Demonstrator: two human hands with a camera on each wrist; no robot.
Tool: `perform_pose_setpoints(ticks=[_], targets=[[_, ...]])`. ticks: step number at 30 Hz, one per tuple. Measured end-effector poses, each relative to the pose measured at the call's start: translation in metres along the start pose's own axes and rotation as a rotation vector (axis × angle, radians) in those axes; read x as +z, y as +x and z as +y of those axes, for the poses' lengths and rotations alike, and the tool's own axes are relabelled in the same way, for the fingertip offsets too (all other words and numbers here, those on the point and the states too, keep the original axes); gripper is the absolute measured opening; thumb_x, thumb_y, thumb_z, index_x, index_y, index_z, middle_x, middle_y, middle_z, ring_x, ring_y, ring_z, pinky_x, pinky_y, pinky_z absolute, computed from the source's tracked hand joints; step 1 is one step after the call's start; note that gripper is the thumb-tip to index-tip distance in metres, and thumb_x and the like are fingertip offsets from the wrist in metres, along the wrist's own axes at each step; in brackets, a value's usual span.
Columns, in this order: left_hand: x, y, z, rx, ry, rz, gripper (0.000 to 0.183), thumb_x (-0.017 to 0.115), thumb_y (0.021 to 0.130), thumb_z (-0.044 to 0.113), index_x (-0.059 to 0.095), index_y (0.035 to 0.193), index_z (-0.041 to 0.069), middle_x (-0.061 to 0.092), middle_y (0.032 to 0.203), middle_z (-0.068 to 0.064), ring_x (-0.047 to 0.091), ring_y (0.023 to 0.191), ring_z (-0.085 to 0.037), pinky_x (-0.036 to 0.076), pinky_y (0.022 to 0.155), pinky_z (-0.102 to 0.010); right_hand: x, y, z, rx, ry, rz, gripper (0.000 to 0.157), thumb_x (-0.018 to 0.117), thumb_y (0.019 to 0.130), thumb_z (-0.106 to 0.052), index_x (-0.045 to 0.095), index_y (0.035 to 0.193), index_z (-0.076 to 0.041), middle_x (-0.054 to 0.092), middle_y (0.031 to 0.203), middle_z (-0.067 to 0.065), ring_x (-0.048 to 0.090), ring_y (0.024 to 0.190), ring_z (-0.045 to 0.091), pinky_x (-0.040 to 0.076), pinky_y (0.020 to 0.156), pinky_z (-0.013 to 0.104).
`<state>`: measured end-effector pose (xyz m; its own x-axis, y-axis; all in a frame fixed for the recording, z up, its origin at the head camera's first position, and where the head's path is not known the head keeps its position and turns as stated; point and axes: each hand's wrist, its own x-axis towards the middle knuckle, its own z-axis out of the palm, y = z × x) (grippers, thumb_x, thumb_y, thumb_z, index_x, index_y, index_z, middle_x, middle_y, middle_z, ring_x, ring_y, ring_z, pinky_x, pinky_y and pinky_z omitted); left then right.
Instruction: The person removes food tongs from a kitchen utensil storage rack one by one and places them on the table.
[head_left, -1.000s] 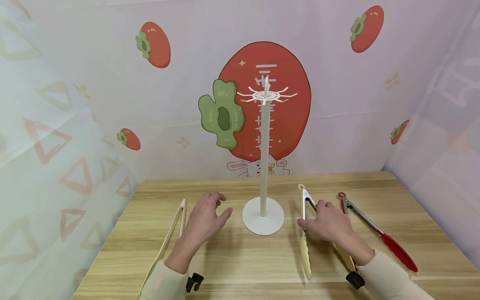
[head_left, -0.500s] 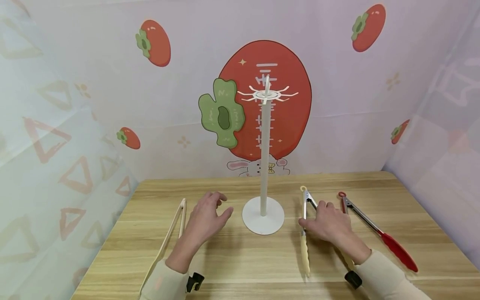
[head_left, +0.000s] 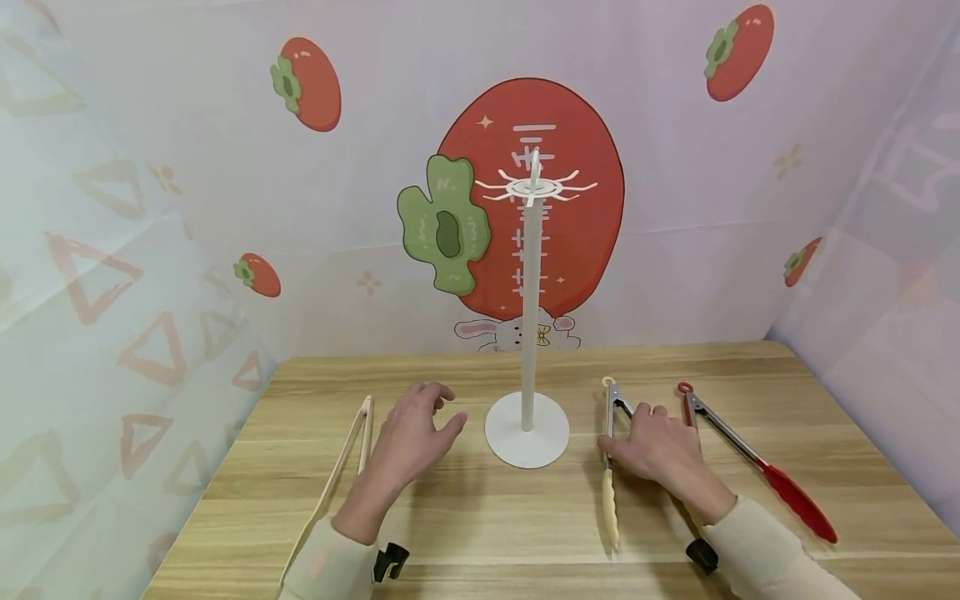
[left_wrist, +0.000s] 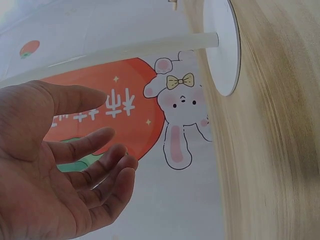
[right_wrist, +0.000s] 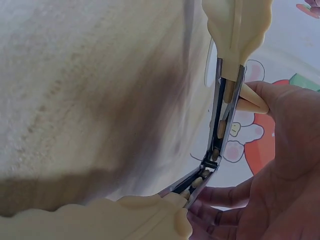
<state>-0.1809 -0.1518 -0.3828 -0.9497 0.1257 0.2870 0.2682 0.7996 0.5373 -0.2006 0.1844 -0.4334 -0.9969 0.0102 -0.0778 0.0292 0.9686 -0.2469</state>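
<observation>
My right hand (head_left: 660, 446) holds a pair of metal tongs with cream scalloped tips (head_left: 611, 504), thumb on one arm and fingers on the other. The arms of these tongs (right_wrist: 239, 35) spread in a V in the right wrist view, hinge away from me. My left hand (head_left: 412, 437) is relaxed, palm inward and fingers slightly bent, with nothing in it. It hovers between pale wooden-looking tongs (head_left: 339, 467) and the round base of a white stand (head_left: 528, 333). Hooks (head_left: 536, 189) ring the stand's top.
Red-tipped tongs (head_left: 798, 500) lie spread on the wooden table (head_left: 487, 542) right of my right hand, one arm partly hidden by it. A printed cloth backdrop (head_left: 360, 208) encloses the table's back and sides.
My right hand and the cream-tipped tongs have shifted slightly; the hinge end is a little nearer me and to the right. My left hand has stayed in place.
</observation>
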Motion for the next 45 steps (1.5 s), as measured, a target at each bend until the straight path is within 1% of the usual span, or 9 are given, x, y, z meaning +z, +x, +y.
perform_pose_setpoints(ticks=[9, 19, 22, 29, 33, 37, 45], targets=[[0.001, 0.0, -0.001, -0.013, 0.01, 0.004, 0.028, 0.077, 0.088, 0.027, 0.07, 0.108, 0.008, 0.062, 0.098, -0.005, 0.059, 0.087, -0.023, 0.049, 0.069, -0.042, 0.004, 0.002, 0.002, 0.011, -0.02, -0.006, 0.081, 0.064, 0.084, -0.06, 0.056, 0.113, 0.016, 0.057, 0.097, 0.027, 0.059, 0.078, 0.039, 0.049, 0.06, 0.051], [0.004, -0.003, -0.005, -0.003, 0.032, 0.009, 0.03, 0.077, 0.089, 0.024, 0.07, 0.111, 0.005, 0.064, 0.104, -0.011, 0.06, 0.094, -0.027, 0.051, 0.073, -0.045, 0.007, 0.003, 0.003, 0.015, -0.019, -0.014, 0.078, 0.064, 0.084, -0.059, 0.056, 0.11, 0.015, 0.056, 0.095, 0.027, 0.057, 0.075, 0.038, 0.048, 0.06, 0.052], [0.005, -0.004, -0.006, -0.002, 0.04, 0.008, 0.03, 0.076, 0.09, 0.023, 0.069, 0.112, 0.004, 0.064, 0.104, -0.012, 0.06, 0.094, -0.028, 0.051, 0.072, -0.044, 0.008, 0.003, 0.004, 0.016, -0.019, -0.012, 0.077, 0.064, 0.084, -0.058, 0.056, 0.109, 0.014, 0.056, 0.094, 0.026, 0.057, 0.075, 0.038, 0.048, 0.06, 0.051], [0.008, -0.007, -0.009, 0.003, 0.059, 0.013, 0.031, 0.077, 0.089, 0.023, 0.069, 0.112, 0.004, 0.062, 0.099, -0.008, 0.058, 0.091, -0.027, 0.05, 0.071, -0.042, 0.011, 0.004, 0.006, 0.017, -0.008, -0.012, 0.075, 0.064, 0.085, -0.057, 0.054, 0.108, 0.013, 0.055, 0.093, 0.027, 0.056, 0.074, 0.037, 0.047, 0.06, 0.051], [0.008, -0.008, -0.01, 0.0, 0.06, 0.014, 0.031, 0.076, 0.089, 0.023, 0.069, 0.113, 0.004, 0.063, 0.099, -0.009, 0.058, 0.09, -0.027, 0.049, 0.071, -0.042, 0.013, 0.004, 0.006, 0.023, -0.006, -0.003, 0.075, 0.064, 0.084, -0.057, 0.055, 0.109, 0.013, 0.056, 0.095, 0.027, 0.056, 0.077, 0.039, 0.047, 0.062, 0.053], [0.009, -0.009, -0.012, -0.005, 0.065, 0.014, 0.032, 0.077, 0.089, 0.023, 0.068, 0.113, 0.004, 0.063, 0.098, -0.01, 0.058, 0.087, -0.026, 0.049, 0.07, -0.041, 0.014, 0.004, 0.005, 0.025, -0.013, 0.008, 0.075, 0.064, 0.084, -0.057, 0.055, 0.109, 0.013, 0.056, 0.094, 0.027, 0.056, 0.076, 0.04, 0.046, 0.061, 0.053], [0.01, -0.012, -0.015, -0.012, 0.067, 0.016, 0.026, 0.077, 0.088, 0.023, 0.07, 0.104, 0.004, 0.063, 0.097, -0.008, 0.057, 0.082, -0.021, 0.05, 0.068, -0.038, 0.016, 0.003, 0.004, 0.008, -0.021, 0.029, 0.076, 0.064, 0.085, -0.057, 0.055, 0.11, 0.014, 0.055, 0.092, 0.028, 0.055, 0.072, 0.038, 0.046, 0.058, 0.051]])
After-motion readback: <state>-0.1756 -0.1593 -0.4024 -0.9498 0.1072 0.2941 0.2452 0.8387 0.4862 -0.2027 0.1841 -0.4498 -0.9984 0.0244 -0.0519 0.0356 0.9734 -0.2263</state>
